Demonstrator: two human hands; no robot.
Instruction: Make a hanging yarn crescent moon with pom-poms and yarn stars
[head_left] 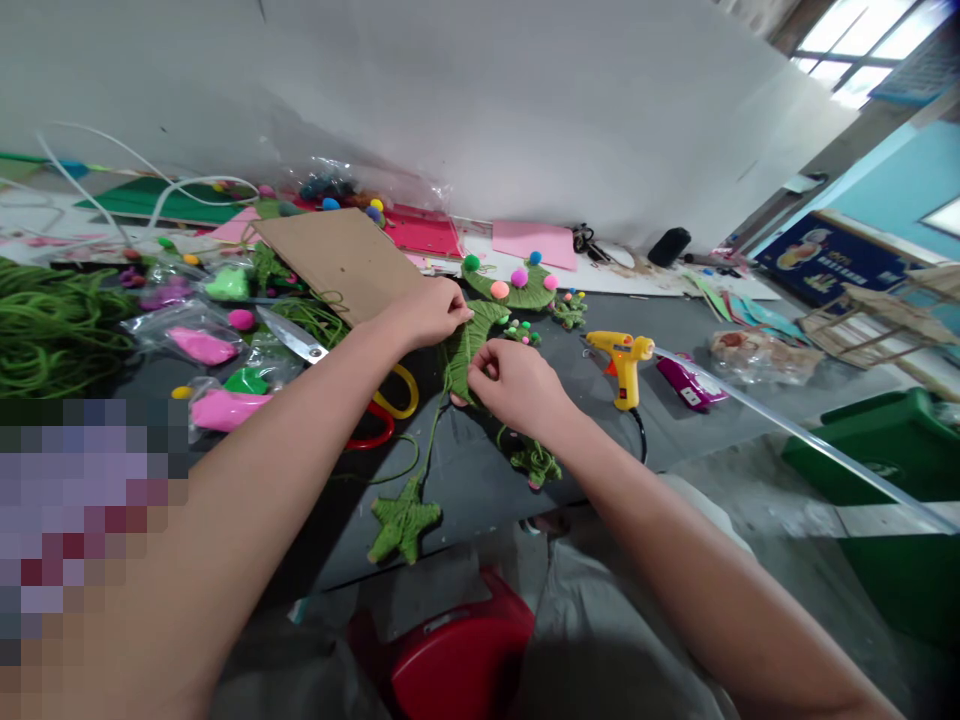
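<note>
A crescent wrapped in green yarn point(466, 355) lies between my two hands on the dark table. My left hand point(435, 312) has its fingers pinched at the upper left edge of the crescent. Against its lower right side my right hand point(521, 385) is curled, thumb and forefinger closed there; any fine strand in them is too small to see. Green yarn runs down from the crescent to a yarn-wrapped star point(405, 520) near the table's front edge. Just behind lies another green crescent point(534, 293) with colourful pompoms on it.
Scissors point(300, 340) with red and yellow handles lie under my left forearm. A yellow glue gun point(621, 365) rests at right, its cord trailing forward. Brown cardboard point(341, 262), bagged pompoms point(202, 345) and a green yarn heap point(64, 325) lie left. A red stool point(465, 660) stands below.
</note>
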